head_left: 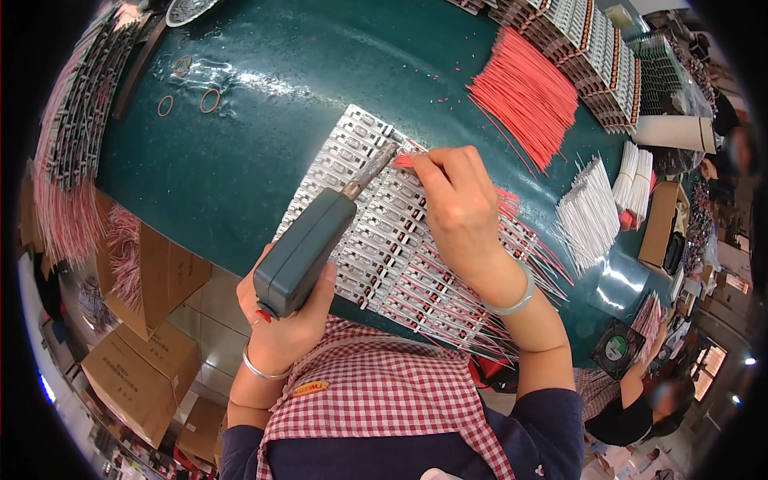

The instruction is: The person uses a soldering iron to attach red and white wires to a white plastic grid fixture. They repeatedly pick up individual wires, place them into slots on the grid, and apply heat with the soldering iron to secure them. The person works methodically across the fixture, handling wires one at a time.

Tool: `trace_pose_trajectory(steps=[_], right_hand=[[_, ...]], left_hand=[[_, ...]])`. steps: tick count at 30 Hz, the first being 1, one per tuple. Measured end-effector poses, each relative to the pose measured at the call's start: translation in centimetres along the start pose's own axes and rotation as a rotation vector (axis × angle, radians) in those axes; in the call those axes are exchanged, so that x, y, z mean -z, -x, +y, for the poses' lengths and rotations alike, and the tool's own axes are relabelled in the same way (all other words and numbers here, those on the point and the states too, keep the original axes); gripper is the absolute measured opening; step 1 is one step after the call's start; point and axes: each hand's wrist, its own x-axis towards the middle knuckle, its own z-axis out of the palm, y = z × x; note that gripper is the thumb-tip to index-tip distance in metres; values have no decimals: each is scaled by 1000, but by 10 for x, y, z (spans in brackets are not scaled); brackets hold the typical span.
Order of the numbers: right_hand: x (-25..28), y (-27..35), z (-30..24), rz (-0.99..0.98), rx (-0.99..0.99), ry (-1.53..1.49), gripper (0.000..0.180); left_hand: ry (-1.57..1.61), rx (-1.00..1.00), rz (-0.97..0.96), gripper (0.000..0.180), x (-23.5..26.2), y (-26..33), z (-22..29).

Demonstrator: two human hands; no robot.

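Observation:
My left hand [292, 328] is wrapped round the dark grey-green body of a soldering gun [308, 248]. Its metal tip reaches up and to the right, over a panel of small white parts in rows [376, 248]. Beside the tip, my right hand [460, 196] is closed in a pinch on red wires [404, 162], at the panel's upper part. How many wires it holds is hidden by the fingers. Red and white wires [448, 300] hang off the panel's lower right rows.
A heap of red wires [528, 96] lies at the far right, with white wires [590, 212] nearer. Stacked panels [572, 48] stand behind. Rubber bands [210, 101] lie at far left, near hanging wired panels [80, 128]. Cardboard boxes [140, 376] stand below left; a fan [616, 348] and another person [640, 408] are right.

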Motion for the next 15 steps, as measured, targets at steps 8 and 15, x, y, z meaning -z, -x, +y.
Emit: trace_pose_trajectory(steps=[8, 15], right_hand=[[-1, 0, 0, -1, 4, 4, 31], [0, -1, -1, -8, 2, 7, 28]], left_hand=[[6, 9, -3, 17, -2, -2, 4], [-22, 53, 9, 18, 3, 4, 0]])
